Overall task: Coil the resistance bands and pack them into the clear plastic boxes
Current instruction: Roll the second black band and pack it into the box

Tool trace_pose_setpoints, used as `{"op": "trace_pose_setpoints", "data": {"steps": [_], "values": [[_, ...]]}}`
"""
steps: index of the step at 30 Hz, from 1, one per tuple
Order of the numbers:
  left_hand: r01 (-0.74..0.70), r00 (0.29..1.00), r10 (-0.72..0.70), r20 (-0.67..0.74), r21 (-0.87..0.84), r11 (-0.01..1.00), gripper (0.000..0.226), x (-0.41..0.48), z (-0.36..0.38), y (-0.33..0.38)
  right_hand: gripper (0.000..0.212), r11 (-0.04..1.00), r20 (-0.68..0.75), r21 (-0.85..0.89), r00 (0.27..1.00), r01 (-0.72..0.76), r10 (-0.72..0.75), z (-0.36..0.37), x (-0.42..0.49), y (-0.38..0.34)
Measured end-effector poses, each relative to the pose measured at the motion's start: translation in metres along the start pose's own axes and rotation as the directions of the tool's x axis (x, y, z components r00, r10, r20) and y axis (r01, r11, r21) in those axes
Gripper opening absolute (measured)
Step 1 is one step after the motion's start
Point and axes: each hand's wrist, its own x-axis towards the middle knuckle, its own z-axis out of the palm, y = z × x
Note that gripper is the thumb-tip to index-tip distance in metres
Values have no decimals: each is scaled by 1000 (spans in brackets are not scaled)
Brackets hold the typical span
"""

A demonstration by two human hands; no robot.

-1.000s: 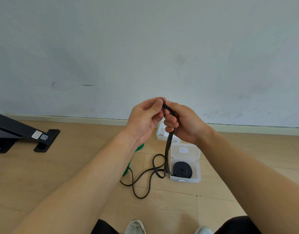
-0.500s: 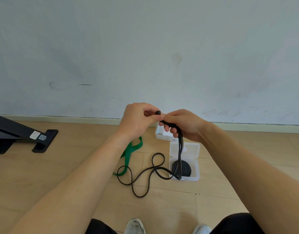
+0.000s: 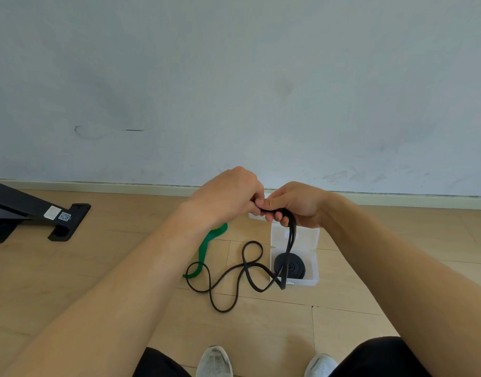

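Black flat resistance band (image 3: 291, 240): its upper end vanishes inside both fists, so how much is wound cannot be told; the rest hangs in front of the open clear plastic box (image 3: 314, 278) and trails in loose loops over the wooden floor (image 3: 97, 268) to that box's left.
Second clear box (image 3: 254, 215): only a corner shows behind the hands, beyond the open box; contents hidden.
Green flat band (image 3: 204, 248): lower part lies left of the open box, top covered by the left forearm (image 3: 152, 268).
Grey shoes (image 3: 214, 361): cut off by the frame edge, nearer than the open box.
Open box: one coiled black band (image 3: 289, 266) inside; hinged lid (image 3: 304, 236) folded back on the far side.
Left hand (image 3: 225, 200): fingers curled round the band end, knuckle to knuckle with the right, above the open box.
Right hand (image 3: 299, 205): gripping the same band.
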Motion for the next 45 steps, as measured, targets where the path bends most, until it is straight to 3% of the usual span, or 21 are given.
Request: {"op": "trace_pose_setpoints", "data": {"steps": [2, 4, 6, 9, 12, 15, 17, 20, 23, 27, 31, 37, 39, 41, 43, 45], "values": [[17, 999, -20, -29, -100, 995, 8, -3, -1, -6, 21, 999, 21, 48, 1000, 2, -3, 1, 1, 1], [39, 992, -76, -102, -327, 944, 10, -8, 4, -14, 20, 991, 42, 130, 999, 26, -32, 1, 1, 1], [41, 965, -188, -185, -598, 800, 15, -13, 15, -17, 20, 963, 63, 258, 993, 81, -100, 2, -1, -1], [-30, 908, -349, -230, -869, 493, 18, -11, 26, -10, 20, 881, 65, 442, 973, 169, -219, 5, -1, -3], [-97, 900, -378, -217, -946, 311, 19, -5, 26, -5, 21, 835, 62, 502, 954, 225, -294, 4, -1, -4], [-137, 937, -286, -203, -962, 235, 23, -5, 23, 0, 23, 850, 86, 467, 943, 246, -321, 4, 0, -1], [-136, 940, -258, -224, -937, 320, 23, -5, 18, 3, 25, 861, 91, 444, 943, 249, -320, 5, 2, 4], [-66, 926, -269, -265, -815, 575, 16, -4, 10, -2, 21, 898, 86, 380, 958, 222, -273, 2, 2, 8], [0, 934, -240, -265, -672, 741, 11, -5, 10, -11, 33, 976, 94, 160, 982, 150, -166, -5, -2, 6], [0, 973, -68, -221, -296, 955, 17, -5, 11, -11, 39, 996, 63, -31, 995, 80, -78, -11, -4, 4], [-23, 989, 26, -146, 26, 999, 22, 0, 12, -2, 36, 976, -15, -219, 1000, 4, -8, -17, -5, 1], [-36, 993, 55, -103, 180, 983, 18, 6, 13, 10, 46, 940, -127, -334, 984, 74, -123, -9, -5, 2], [-14, 994, 32, -107, 167, 986, 16, 6, 13, 12, 44, 944, -129, -308, 979, 114, -160, -8, -2, 6], [39, 991, -34, -132, 34, 999, 17, 2, 11, 8, 39, 971, -95, -175, 978, 166, -185, -8, -2, 8], [79, 976, -126, -180, -248, 966, 17, -3, 10, -1, 36, 975, -60, -47, 973, 219, -222, -10, -4, 9], [46, 962, -192, -194, -580, 813, 19, -8, 13, -6, 36, 959, -10, 61, 961, 276, -276, -10, -4, 10]]}}
